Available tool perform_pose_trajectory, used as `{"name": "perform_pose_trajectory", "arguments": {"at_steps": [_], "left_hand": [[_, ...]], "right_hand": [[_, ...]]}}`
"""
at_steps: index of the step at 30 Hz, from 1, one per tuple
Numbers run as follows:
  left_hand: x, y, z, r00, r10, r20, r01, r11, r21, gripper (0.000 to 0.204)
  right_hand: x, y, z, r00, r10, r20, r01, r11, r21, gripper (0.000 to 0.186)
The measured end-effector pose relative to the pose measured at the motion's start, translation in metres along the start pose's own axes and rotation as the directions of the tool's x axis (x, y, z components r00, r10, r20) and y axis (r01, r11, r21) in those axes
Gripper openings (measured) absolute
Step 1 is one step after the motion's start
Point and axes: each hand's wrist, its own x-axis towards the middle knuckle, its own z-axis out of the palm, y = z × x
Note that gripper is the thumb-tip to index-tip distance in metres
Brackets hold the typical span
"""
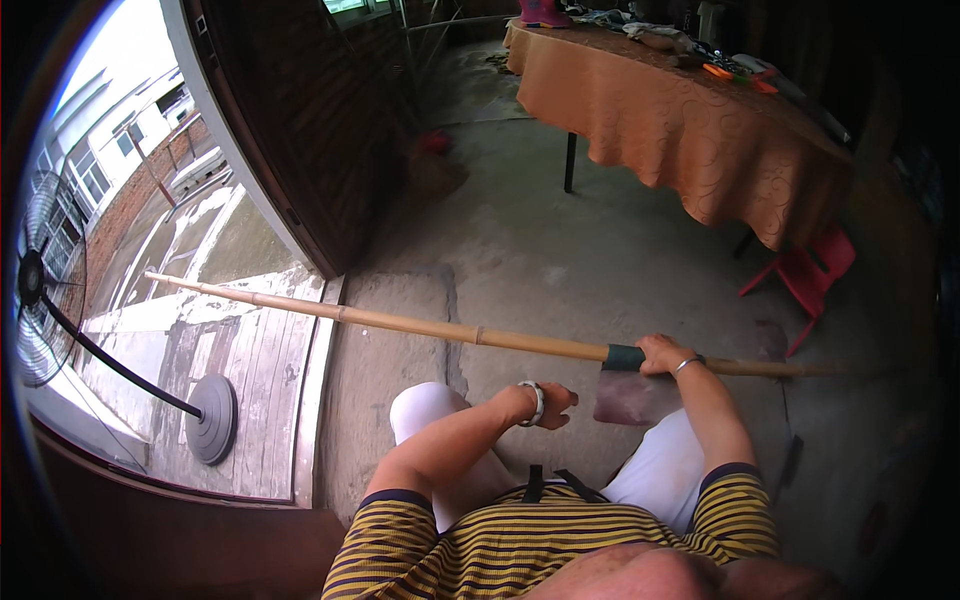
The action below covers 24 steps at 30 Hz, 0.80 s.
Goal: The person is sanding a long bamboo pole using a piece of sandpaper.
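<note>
a pole (pixel 400 322) lies across the knees from nine o'clock to three. the right hand (pixel 662 353) sits on it at three; a blade (pixel 632 392) hangs just below. a fan (pixel 45 280) stands at nine, a table (pixel 690 130) at one, a chair (pixel 812 275) beside it.

pole (pixel 400 322): pale yellow | tablecloth (pixel 690 130): orange, swirl pattern | chair (pixel 812 275): red | shirt (pixel 560 530): yellow-navy stripes

No packages, labels, signs or screens can be made out; the small items lying on the cloth-covered counter (pixel 690 120) are too blurred to be identified.
</note>
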Motion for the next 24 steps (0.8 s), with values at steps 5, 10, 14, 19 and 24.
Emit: {"name": "perform_pose_trajectory", "arguments": {"at_steps": [5, 10, 14, 19, 24], "left_hand": [[0.0, -0.002, 0.002, 0.999, 0.028, -0.032, -0.028, 1.0, 0.009, 0.047], [0.001, -0.001, 0.004, 1.0, 0.019, -0.01, -0.019, 1.0, 0.002, 0.047], [0.001, 0.002, 0.001, 1.0, 0.012, 0.002, -0.012, 1.0, -0.02, 0.047], [0.002, 0.002, -0.003, 1.0, -0.013, 0.018, 0.013, 1.0, -0.001, 0.045], [0.003, 0.005, -0.007, 0.999, -0.02, 0.044, 0.019, 1.0, 0.02, 0.04]], "right_hand": [[0.001, -0.001, 0.001, 1.0, 0.016, 0.004, -0.016, 1.0, 0.022, 0.037], [0.005, 0.001, 0.005, 0.999, 0.019, 0.045, -0.017, 0.999, -0.037, 0.037], [0.006, 0.006, 0.009, 0.998, 0.003, 0.061, -0.001, 0.999, -0.037, 0.038], [0.006, 0.0, -0.003, 0.996, 0.063, 0.064, -0.062, 0.998, -0.015, 0.043], [0.006, -0.002, -0.003, 0.995, 0.063, 0.08, -0.064, 0.998, 0.006, 0.047]]}}
